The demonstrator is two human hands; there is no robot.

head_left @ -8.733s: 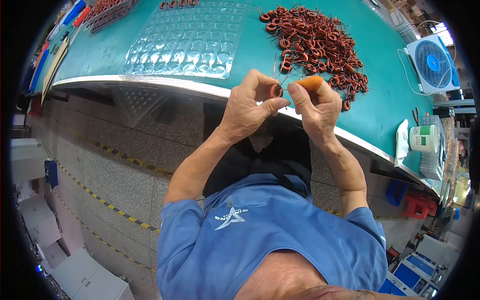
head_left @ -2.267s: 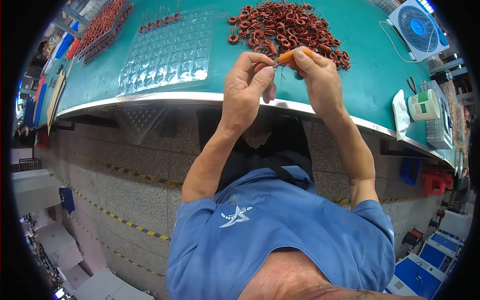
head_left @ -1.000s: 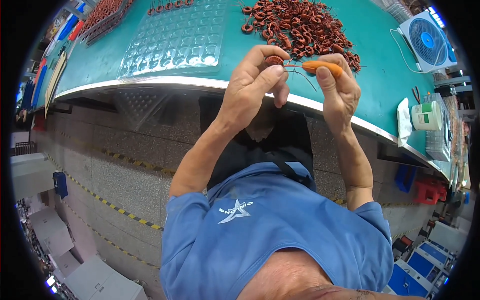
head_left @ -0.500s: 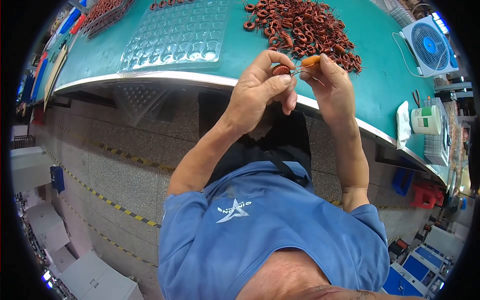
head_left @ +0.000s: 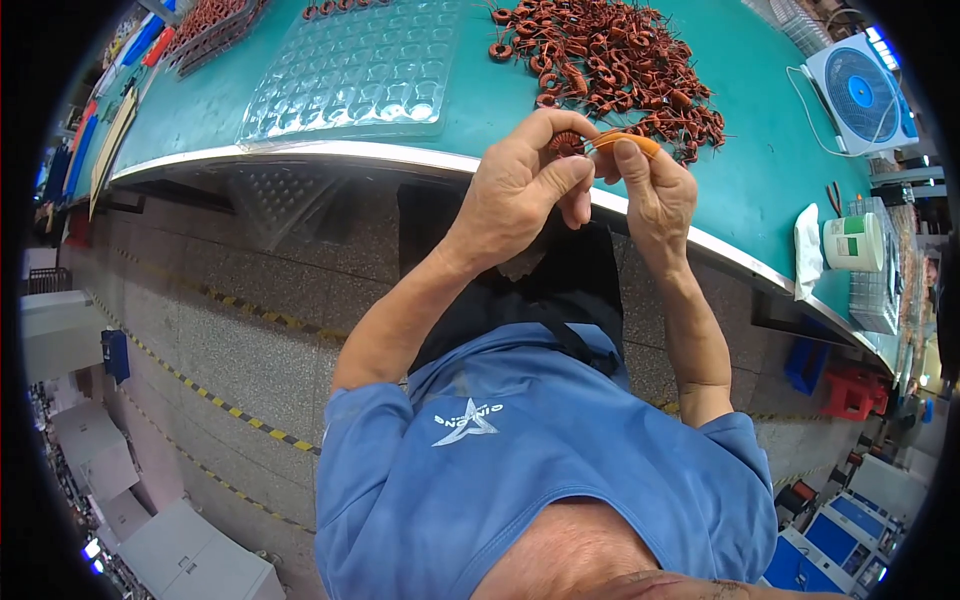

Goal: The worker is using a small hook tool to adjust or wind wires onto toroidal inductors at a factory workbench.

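Observation:
Over the table's near edge, my left hand (head_left: 522, 190) pinches a ring-shaped coil wound with copper-coloured wire (head_left: 566, 144) between thumb and fingers. Close beside it on the right, my right hand (head_left: 657, 195) is closed, its thumb pressed toward the index finger at the coil's wire leads (head_left: 590, 147). An orange covering (head_left: 638, 144), apparently a finger cot, lies along that index finger. The leads' ends are hidden by the right fingers. Just beyond my hands, a heap of similar coils (head_left: 610, 55) with wire ends sticking out lies on the green table (head_left: 770, 190).
A clear moulded tray (head_left: 345, 85) lies left of the heap, with several coils in its far row. Another filled tray (head_left: 210, 30) stands farther left. On the right are a blue-and-white fan (head_left: 858, 92), a white tub (head_left: 852, 242), a white cloth (head_left: 807, 250) and pliers (head_left: 833, 197).
My right hand has come in left and slightly nearer me, closer to the coil. Its thumb and orange-covered finger now sit by the coil's leads. The left hand keeps its pinch.

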